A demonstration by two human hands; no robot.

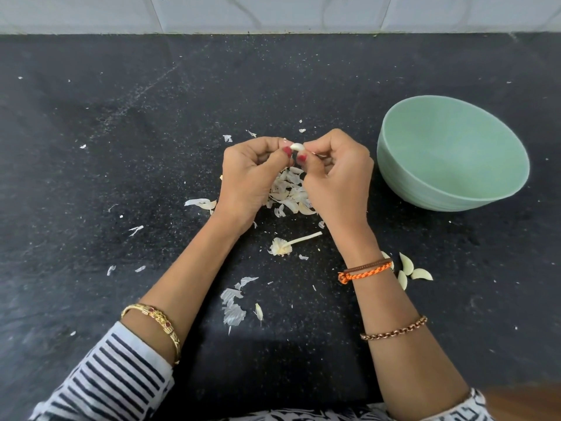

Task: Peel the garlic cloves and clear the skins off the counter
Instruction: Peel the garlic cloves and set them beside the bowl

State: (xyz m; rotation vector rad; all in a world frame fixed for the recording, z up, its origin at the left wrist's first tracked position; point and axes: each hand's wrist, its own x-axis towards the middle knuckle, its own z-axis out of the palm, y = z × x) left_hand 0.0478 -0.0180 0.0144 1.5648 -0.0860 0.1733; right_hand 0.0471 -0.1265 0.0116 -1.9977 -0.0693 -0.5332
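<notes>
Above the black speckled stone counter (121, 165), the left hand (249, 174) and right hand (337, 177) pinch one small white garlic clove (297, 146) between fingertips; its long axis seems roughly left-right. Papery skins (290, 192) lie beneath. The pale green bowl (455, 189) stands near, right; bare counter spreads left.

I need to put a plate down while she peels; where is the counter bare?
Barest: the far strip between the tiled wall and the hands, and the counter left of the left hand. Crowded: skins under the hands, bowl right, cloves beside the right wrist.
</notes>
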